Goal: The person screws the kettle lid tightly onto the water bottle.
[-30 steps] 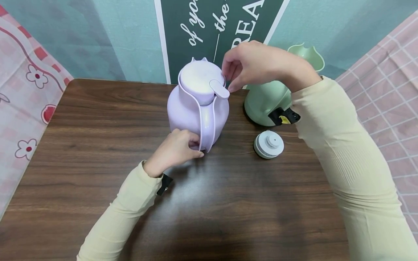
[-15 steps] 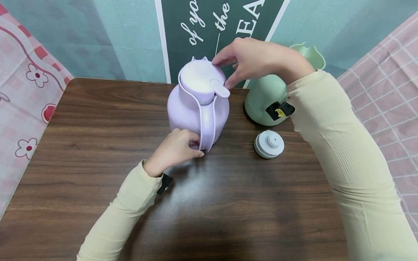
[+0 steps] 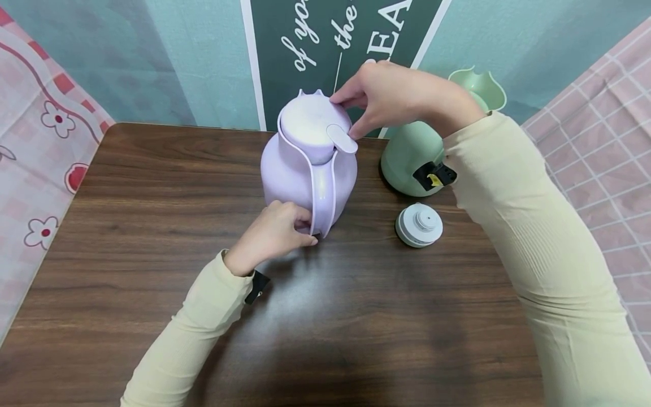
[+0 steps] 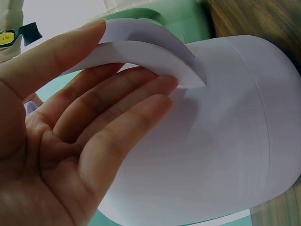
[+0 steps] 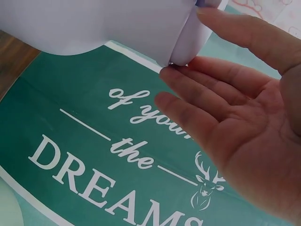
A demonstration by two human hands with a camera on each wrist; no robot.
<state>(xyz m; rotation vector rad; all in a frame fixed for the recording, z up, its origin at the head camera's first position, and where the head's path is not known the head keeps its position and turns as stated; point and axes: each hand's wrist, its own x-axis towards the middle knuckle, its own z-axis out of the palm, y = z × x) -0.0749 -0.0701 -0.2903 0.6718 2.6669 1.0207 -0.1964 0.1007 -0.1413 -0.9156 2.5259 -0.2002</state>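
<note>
In the head view, a lilac thermos jug (image 3: 290, 181) stands upright with a round lid (image 3: 307, 116) seated in its neck. A small thumb lever (image 3: 342, 138) sticks out of the lid over the handle (image 3: 322, 192). My left hand (image 3: 277, 229) holds the lower handle, curled fingers inside the loop and thumb outside, as the left wrist view shows the hand (image 4: 89, 113) around it. My right hand (image 3: 394, 99) grips the lid's right rim between thumb and fingertips. From the right wrist, those fingertips (image 5: 171, 73) touch the edge of the lid (image 5: 193, 40).
To the right stands a pale green thermos jug (image 3: 409, 152), partly behind my right forearm, its spout (image 3: 483, 90) uncovered. A whitish threaded stopper (image 3: 419, 225) lies before it on the wooden table (image 3: 152, 215). A teal cloth with a lettered panel (image 3: 315, 51) hangs behind.
My right hand has moved slightly left, from beside the lid onto its rim, fingertips now spread along it. The left hand and the lilac jug stay where they were.
</note>
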